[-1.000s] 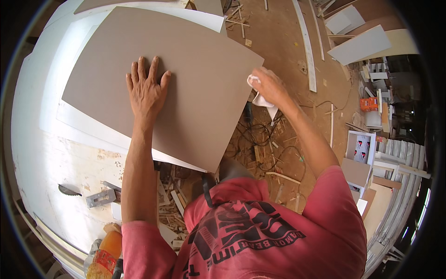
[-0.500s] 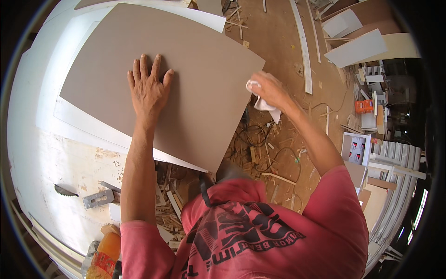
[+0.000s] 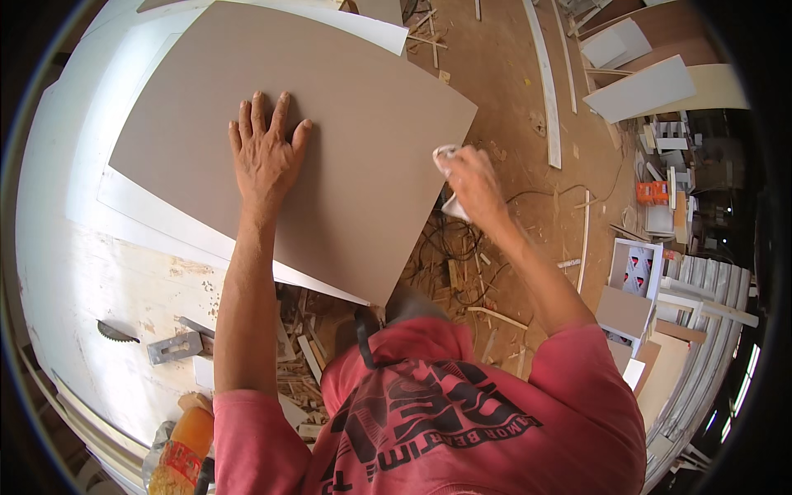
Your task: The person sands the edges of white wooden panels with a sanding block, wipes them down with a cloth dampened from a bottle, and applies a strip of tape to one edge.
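A large brown-grey panel (image 3: 363,107) lies over white sheets (image 3: 194,227) on the worktable. My left hand (image 3: 268,157) rests flat on its upper face, fingers spread. At the panel's right edge, my right hand (image 3: 474,181) grips a white cloth (image 3: 446,153). The cloth bunches at the fingertips against the edge, and a loose end hangs below the hand. Part of the cloth is hidden behind the fingers.
On the white table (image 3: 74,280) lie a dark toothed blade piece (image 3: 115,332) and a metal tool (image 3: 175,348). A bottle of orange liquid (image 3: 186,437) stands at lower left. Wood scraps and cables (image 3: 450,239) litter the floor; boards (image 3: 643,91) lean at far right.
My right hand has shifted slightly nearer to me along the panel's right edge, with the cloth still in it. The left hand stays flat in place on the panel.
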A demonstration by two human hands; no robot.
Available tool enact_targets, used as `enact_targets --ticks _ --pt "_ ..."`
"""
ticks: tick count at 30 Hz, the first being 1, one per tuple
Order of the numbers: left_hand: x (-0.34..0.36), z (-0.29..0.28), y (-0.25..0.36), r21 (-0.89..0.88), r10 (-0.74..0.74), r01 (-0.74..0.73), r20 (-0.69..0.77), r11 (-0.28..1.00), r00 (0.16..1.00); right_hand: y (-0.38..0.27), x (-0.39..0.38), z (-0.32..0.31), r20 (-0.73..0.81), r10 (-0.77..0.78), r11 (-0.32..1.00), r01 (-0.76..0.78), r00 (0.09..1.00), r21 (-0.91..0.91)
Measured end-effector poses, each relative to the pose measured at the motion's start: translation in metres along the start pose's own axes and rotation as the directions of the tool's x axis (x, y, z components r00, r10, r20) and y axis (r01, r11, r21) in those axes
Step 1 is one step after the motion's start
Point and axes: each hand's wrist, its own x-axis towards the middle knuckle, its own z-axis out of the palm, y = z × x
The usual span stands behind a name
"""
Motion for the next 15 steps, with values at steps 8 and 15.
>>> enact_targets --ticks 8,15 --pt "-0.003 0.0 0.003 -0.007 -0.006 0.006 0.031 1.0 1.0 0.002 0.002 -0.005 -0.013 0.017 1.0 -0.017 1.0 0.026" --pt "-0.002 -0.003 0.005 -0.012 -0.005 0.005 0.007 1.0 1.0 0.014 0.005 -0.008 -0.017 0.06 0.998 -0.06 0.998 0.002"
